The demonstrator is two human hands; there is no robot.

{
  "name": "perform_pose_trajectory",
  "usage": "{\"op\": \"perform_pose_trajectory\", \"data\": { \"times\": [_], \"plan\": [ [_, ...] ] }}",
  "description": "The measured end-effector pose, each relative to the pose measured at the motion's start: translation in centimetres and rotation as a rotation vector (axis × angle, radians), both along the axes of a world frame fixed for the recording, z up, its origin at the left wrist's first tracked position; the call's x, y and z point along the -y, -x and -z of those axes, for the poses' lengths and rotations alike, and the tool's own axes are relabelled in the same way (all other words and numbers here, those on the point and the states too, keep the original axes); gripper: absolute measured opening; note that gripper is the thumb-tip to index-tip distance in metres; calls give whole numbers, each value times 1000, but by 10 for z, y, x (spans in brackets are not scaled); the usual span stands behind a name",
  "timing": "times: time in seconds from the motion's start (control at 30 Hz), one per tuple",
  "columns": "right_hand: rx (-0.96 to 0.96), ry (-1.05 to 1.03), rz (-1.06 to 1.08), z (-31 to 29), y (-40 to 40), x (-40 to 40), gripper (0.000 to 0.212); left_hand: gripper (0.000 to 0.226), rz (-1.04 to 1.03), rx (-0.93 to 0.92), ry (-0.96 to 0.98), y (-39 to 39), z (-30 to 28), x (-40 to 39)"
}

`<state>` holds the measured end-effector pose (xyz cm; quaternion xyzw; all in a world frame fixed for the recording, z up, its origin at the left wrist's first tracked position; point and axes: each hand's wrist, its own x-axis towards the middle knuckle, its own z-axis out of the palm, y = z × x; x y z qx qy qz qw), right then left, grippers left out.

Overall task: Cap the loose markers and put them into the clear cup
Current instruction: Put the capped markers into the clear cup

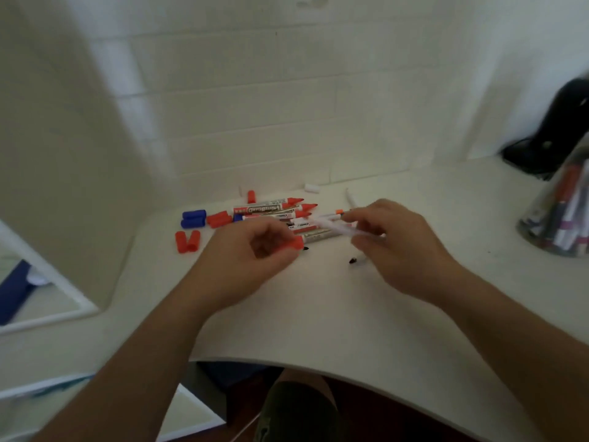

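At bench (318,314) centre, the left hand (251,260) pinches a red cap (294,243) in its fingers, open end toward the right hand (398,247), which grips a thin white marker (331,225) level for capping. The cup (561,212) stands far right, within reach.

White surface (318,314), curved near edge. On it: pile of uncapped markers (274,215) mid-back, loose red caps (187,241) and blue caps (193,218) to their left, white cap (312,187) near the wall, clear cup (561,212) of markers at right edge.
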<state>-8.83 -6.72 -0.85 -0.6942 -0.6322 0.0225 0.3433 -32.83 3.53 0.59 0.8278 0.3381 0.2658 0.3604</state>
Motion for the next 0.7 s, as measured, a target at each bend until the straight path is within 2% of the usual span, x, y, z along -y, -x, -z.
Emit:
{"op": "perform_pose_trajectory", "data": {
  "times": [0.1,0.2,0.3,0.43,0.7],
  "plan": [
    [-69,-82,109,-9,-31,8,30,16,-108,362,296,-47,-5,-9],
    [-157,-197,215,-2,-44,18,23,18,-115,664,691,-96,-7,-19],
    [-261,-273,284,6,-52,21,19,18,-116,832,932,-133,-10,-26],
    [-283,-337,314,6,-61,20,18,12,-91,867,872,-165,-4,-18],
    [-274,-267,305,14,-67,19,13,17,-26,909,801,-175,10,-6]
  ]
}}
